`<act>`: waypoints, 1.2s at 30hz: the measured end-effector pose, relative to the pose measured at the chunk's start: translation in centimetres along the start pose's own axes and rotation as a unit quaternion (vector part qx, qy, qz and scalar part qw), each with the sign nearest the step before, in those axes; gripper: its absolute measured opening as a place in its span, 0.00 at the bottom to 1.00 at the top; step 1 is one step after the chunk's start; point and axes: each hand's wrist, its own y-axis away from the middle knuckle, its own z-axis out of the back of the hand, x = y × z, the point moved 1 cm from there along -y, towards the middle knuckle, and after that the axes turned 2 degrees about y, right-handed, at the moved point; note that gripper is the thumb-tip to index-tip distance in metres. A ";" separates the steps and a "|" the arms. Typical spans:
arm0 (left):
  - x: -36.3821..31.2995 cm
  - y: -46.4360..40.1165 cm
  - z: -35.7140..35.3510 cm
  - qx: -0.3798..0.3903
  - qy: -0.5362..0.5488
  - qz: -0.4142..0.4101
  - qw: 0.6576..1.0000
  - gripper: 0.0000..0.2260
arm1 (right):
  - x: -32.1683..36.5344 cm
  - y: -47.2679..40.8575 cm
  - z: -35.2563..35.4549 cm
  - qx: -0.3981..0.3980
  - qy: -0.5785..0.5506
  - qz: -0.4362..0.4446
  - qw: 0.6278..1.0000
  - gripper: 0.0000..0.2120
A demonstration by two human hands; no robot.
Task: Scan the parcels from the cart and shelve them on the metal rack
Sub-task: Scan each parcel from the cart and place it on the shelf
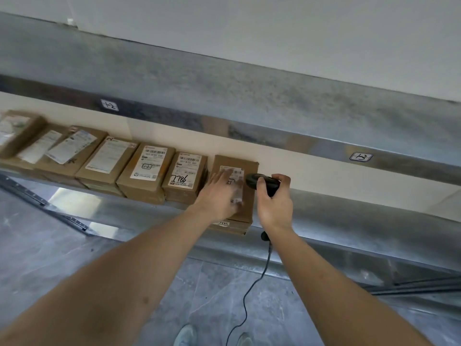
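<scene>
Parcels line the middle shelf of the metal rack (324,216), seen from a head view looking down past both forearms. At far left, several brown cardboard boxes (62,151) overlap one another, their white labels blurred; next come three tidier boxes standing side by side, the last marked with a handwritten number (180,179). Just right of these lies the newest parcel (239,166), flat on top of another box whose front edge shows below it. The left hand (219,196) rests on this parcel's label with fingers spread and straight, pressing rather than gripping. The right hand (274,203) curls around the grip of a black barcode scanner (259,182), whose head points leftward at the label; its cable (249,295) hangs down toward the grey floor. Further right, the shelf is bare, and a tag (361,156) on the upper beam marks the next bay. Judging by the filled row, much shelving is done; this parcel appears placed and at its scanning or checking step. The cart is out of view, so the number of parcels left cannot be told. Label print is mostly illegible, the left hand's motion blur hides part of the label, and the shoes are cut off at the lower edge.
</scene>
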 end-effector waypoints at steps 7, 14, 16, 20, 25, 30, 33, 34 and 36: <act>-0.2 -0.8 -1.2 0.117 -0.048 0.039 0.991 0.55 | 0.5 0.3 0.5 -0.022 0.008 0.000 1.000 0.15; 0.7 -0.6 -1.1 0.124 -0.065 0.084 0.986 0.58 | 0.5 1.1 0.8 -0.028 0.003 -0.009 1.000 0.16; 0.9 -0.7 -1.1 0.123 -0.064 0.085 0.987 0.58 | 0.5 1.3 0.8 -0.028 0.003 -0.011 1.000 0.16; 1.3 -0.8 -1.1 0.119 -0.058 0.080 0.988 0.59 | 0.7 1.4 0.9 -0.033 0.010 -0.015 0.999 0.16; 1.6 -0.9 -0.2 0.127 -0.065 0.072 0.987 0.58 | 1.0 2.2 1.2 -0.049 0.006 -0.013 0.999 0.16; -0.4 0.6 1.9 0.080 -0.056 0.016 0.995 0.47 | 0.7 4.8 2.3 -0.089 -0.001 -0.015 0.996 0.17; -3.7 2.2 2.4 0.057 -0.049 -0.044 0.996 0.37 | 0.3 7.2 3.7 -0.134 -0.016 -0.022 0.991 0.17; -4.9 2.9 2.3 0.058 -0.047 -0.069 0.995 0.35 | 0.1 8.1 4.3 -0.153 -0.022 -0.024 0.988 0.17; -7.4 4.2 2.0 0.061 -0.060 -0.127 0.988 0.33 | -0.5 10.2 5.6 -0.196 -0.032 -0.023 0.980 0.14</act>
